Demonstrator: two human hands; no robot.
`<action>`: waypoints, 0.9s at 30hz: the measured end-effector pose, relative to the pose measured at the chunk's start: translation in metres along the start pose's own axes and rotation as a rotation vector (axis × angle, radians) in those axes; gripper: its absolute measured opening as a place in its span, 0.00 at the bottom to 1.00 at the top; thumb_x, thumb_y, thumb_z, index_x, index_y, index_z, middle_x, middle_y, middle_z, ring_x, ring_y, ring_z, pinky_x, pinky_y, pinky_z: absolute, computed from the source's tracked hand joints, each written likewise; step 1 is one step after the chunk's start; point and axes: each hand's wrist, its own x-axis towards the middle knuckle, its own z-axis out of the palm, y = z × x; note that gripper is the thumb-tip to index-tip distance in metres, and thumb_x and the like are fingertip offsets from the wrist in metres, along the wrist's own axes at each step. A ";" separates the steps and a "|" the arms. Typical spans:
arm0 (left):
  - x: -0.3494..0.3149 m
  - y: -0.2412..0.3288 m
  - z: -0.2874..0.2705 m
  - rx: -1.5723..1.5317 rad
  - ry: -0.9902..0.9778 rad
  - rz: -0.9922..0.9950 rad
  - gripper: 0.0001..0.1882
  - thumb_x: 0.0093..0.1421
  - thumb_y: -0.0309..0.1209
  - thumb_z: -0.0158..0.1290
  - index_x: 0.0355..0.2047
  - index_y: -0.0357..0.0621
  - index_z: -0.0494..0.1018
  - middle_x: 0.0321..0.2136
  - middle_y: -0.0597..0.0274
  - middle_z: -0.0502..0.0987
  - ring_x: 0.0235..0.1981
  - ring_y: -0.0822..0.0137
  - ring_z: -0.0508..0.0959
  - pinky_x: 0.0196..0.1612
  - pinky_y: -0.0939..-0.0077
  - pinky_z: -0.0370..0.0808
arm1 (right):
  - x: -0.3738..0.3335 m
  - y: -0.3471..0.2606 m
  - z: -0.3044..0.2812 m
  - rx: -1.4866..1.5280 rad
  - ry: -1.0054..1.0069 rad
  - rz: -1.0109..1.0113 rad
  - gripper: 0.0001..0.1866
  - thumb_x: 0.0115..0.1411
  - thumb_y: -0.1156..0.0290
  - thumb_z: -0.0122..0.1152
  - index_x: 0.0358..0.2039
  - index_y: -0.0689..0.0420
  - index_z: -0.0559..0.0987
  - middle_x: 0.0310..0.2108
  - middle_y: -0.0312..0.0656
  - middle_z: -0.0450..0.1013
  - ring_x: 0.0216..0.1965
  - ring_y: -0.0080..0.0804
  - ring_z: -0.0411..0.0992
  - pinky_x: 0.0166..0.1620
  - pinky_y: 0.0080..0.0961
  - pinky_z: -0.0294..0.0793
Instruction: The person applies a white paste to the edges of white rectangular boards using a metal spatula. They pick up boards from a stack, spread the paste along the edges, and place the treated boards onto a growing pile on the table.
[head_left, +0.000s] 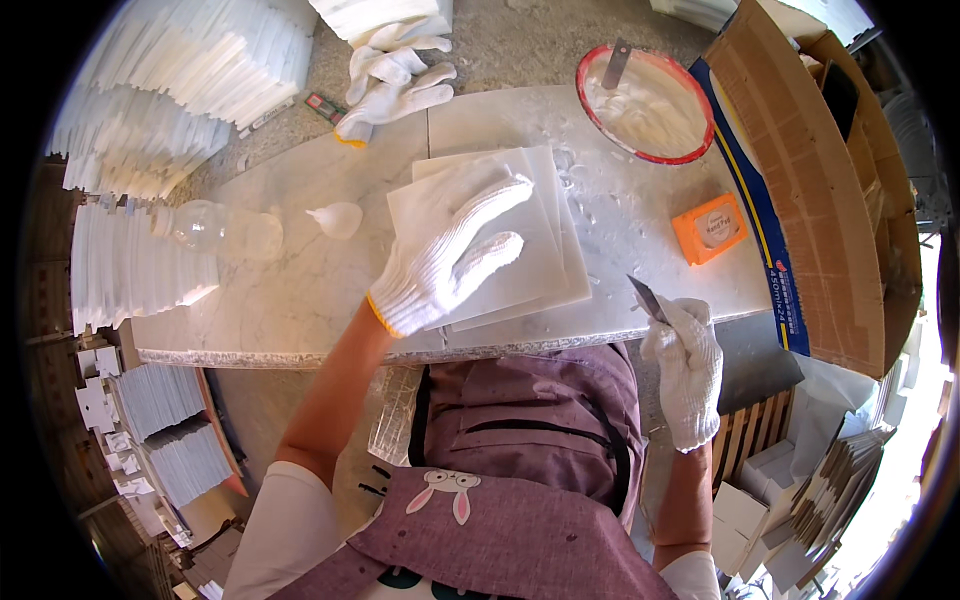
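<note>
White knitted gloves cover both hands. My left hand (pixel 450 250) lies over a few thin white square tiles (pixel 535 230), its fingers stretched out and the thumb apart. The tiles overlap unevenly near the front edge of the marble table (pixel 330 310). Off the table's front edge, my right hand (pixel 688 365) is closed round a small metal scraper blade (pixel 648 298), whose tip points up and left. Its handle, if any, is hidden in the glove. An orange block-shaped pack (pixel 710 229) sits on the table beyond the right hand.
A red-rimmed bowl (pixel 690 155) of white paste holds a metal strip (pixel 616 64). A cardboard box (pixel 800 190) bounds the right side. Leftward are a clear bottle (pixel 225 229), a small white bulb-shaped piece (pixel 337 220), spare gloves (pixel 395 80) and stacked white slabs (pixel 190 70).
</note>
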 end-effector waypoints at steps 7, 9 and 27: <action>-0.032 0.022 0.018 -0.129 -0.453 0.364 0.35 0.61 0.55 0.54 0.63 0.49 0.68 0.65 0.50 0.64 0.69 0.48 0.59 0.72 0.49 0.54 | 0.022 0.004 -0.014 0.037 -0.050 0.176 0.20 0.64 0.80 0.53 0.57 0.62 0.77 0.35 0.38 0.72 0.26 0.18 0.69 0.30 0.17 0.72; -0.026 0.017 0.010 -0.059 -0.303 0.250 0.32 0.61 0.51 0.56 0.61 0.49 0.70 0.62 0.50 0.67 0.66 0.48 0.64 0.69 0.51 0.60 | 0.033 0.000 -0.011 0.041 -0.083 0.178 0.21 0.64 0.80 0.53 0.58 0.62 0.76 0.36 0.40 0.72 0.27 0.19 0.70 0.31 0.18 0.72; -0.078 0.022 0.035 0.310 0.258 0.049 0.21 0.46 0.27 0.65 0.44 0.46 0.79 0.46 0.55 0.74 0.50 0.50 0.76 0.58 0.48 0.71 | 0.100 0.000 0.063 -0.361 -0.334 -0.349 0.19 0.60 0.78 0.59 0.52 0.57 0.81 0.31 0.46 0.75 0.32 0.39 0.73 0.39 0.30 0.73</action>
